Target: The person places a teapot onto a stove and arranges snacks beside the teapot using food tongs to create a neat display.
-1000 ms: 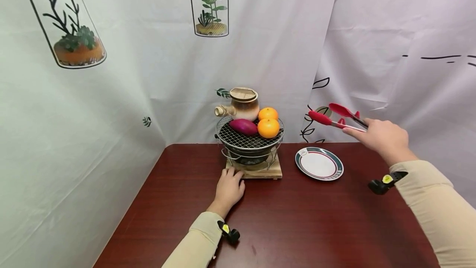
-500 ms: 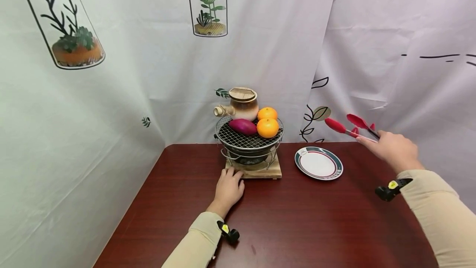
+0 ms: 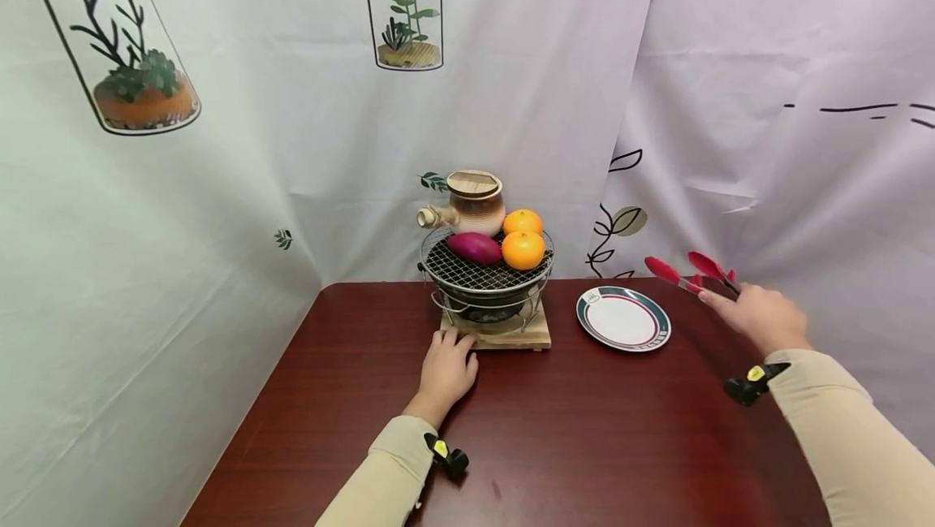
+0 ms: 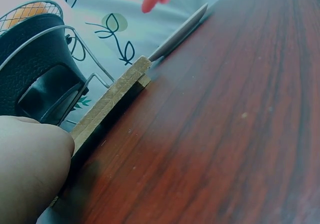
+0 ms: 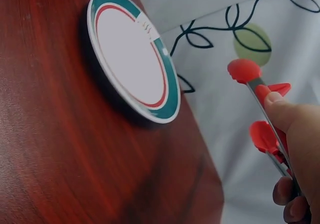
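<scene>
My right hand [image 3: 767, 318] grips red-tipped metal tongs [image 5: 245, 70] in the air, right of the plate [image 3: 624, 319]. The tongs' two tips stand apart with nothing between them. My left hand [image 3: 445, 369] rests at the front left of a wooden board [image 3: 511, 339], its relaxed fingers touching the edge; the left wrist view hides the fingertips. On the board stands a small black stove [image 4: 40, 69] in a wire stand, topped by a round grill mesh [image 3: 467, 274]. A purple oval sweet-potato-like item [image 3: 475, 248], two orange tangerines [image 3: 523, 251] and a lidded clay pot [image 3: 476, 210] sit on the mesh.
The plate is white with a green rim and red ring, lying flat on the dark red table [image 3: 584, 438]. Behind it and at left hangs a pale printed curtain [image 3: 292, 121], close to the table's edges.
My right hand first moved right with the tongs, away from the stove, then lowered them, staying right of the plate. The left hand and the items on the mesh have stayed put.
</scene>
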{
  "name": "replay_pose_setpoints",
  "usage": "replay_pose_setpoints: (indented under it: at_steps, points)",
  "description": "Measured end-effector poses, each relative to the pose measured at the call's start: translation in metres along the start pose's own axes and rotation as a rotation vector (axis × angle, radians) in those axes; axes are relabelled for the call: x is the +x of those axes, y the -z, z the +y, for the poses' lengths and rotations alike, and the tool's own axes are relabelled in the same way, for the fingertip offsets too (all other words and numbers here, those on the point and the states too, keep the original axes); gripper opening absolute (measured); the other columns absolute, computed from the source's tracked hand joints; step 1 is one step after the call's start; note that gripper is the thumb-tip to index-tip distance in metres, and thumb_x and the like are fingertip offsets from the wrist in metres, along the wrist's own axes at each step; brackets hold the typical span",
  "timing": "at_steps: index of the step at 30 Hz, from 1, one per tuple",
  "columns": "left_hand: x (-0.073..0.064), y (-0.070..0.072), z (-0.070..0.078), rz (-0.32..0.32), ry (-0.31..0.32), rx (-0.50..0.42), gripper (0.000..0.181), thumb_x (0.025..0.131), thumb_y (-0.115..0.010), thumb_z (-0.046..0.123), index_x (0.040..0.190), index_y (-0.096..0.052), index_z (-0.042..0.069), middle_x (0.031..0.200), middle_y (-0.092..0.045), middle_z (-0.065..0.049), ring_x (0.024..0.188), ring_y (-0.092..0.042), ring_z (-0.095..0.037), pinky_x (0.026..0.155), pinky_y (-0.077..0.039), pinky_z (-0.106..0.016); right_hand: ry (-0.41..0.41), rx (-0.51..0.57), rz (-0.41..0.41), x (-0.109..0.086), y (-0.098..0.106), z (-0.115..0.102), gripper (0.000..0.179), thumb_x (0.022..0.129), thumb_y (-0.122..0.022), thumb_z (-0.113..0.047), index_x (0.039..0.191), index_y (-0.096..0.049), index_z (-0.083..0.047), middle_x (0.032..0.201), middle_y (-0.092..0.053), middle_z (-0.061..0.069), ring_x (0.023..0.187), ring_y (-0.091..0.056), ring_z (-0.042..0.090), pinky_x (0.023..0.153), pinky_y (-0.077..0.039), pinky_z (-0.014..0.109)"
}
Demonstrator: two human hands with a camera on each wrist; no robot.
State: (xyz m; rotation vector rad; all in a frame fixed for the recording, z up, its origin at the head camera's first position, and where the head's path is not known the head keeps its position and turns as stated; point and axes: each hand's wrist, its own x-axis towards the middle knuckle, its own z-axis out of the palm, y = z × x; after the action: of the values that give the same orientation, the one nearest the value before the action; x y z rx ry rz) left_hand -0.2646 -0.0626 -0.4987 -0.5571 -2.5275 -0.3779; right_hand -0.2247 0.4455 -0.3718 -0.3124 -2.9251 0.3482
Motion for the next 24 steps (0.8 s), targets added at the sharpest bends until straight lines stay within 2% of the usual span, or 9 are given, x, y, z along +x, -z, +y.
replay_pose_setpoints:
  at_steps: [6,10,17,20,24]
  points:
    - [0.000,0.000,-0.001,0.001,-0.002,0.002,0.028,0.091,-0.069,0.019,0.118,-0.073,0.014,0.117,-0.061,-0.012,0.104,-0.053,-0.036,0.094,-0.047,-0.045,-0.059,0.021,-0.035,0.001,-0.013,0.006,0.094,0.089,-0.047,-0.076,0.108,-0.056,0.015,0.080,-0.058,0.032,0.071,-0.057,0.045,0.052,-0.044,0.048]
    - [0.001,-0.002,-0.001,0.005,-0.008,0.009,0.028,0.091,-0.069,0.019,0.118,-0.073,0.014,0.116,-0.061,-0.012,0.103,-0.053,-0.036,0.094,-0.048,-0.045,-0.090,0.022,-0.068,0.002,-0.020,0.008,0.093,0.091,-0.049,-0.073,0.106,-0.055,0.018,0.080,-0.058,0.031,0.070,-0.056,0.043,0.052,-0.045,0.046]
    - [0.002,-0.001,-0.002,-0.003,-0.008,0.018,0.028,0.092,-0.069,0.020,0.119,-0.073,0.014,0.118,-0.061,-0.012,0.104,-0.053,-0.035,0.095,-0.048,-0.045,-0.066,0.047,-0.085,0.005,-0.036,0.014,0.087,0.094,-0.052,-0.064,0.107,-0.054,0.022,0.085,-0.058,0.038,0.071,-0.057,0.045,0.053,-0.048,0.049]
    - [0.001,0.001,0.000,-0.002,-0.009,0.010,0.028,0.091,-0.069,0.019,0.119,-0.073,0.014,0.117,-0.061,-0.013,0.104,-0.053,-0.036,0.095,-0.047,-0.045,-0.063,0.065,-0.095,0.004,-0.041,0.015,0.086,0.095,-0.051,-0.064,0.104,-0.056,0.021,0.083,-0.058,0.036,0.071,-0.058,0.045,0.053,-0.048,0.049]
    - [0.000,0.003,0.001,0.009,-0.012,0.003,0.027,0.090,-0.071,0.018,0.117,-0.074,0.013,0.116,-0.061,-0.013,0.103,-0.054,-0.036,0.093,-0.048,-0.046,-0.098,0.102,-0.117,0.002,-0.047,0.015,0.083,0.095,-0.050,-0.064,0.101,-0.057,0.018,0.079,-0.058,0.030,0.070,-0.057,0.042,0.053,-0.046,0.046]
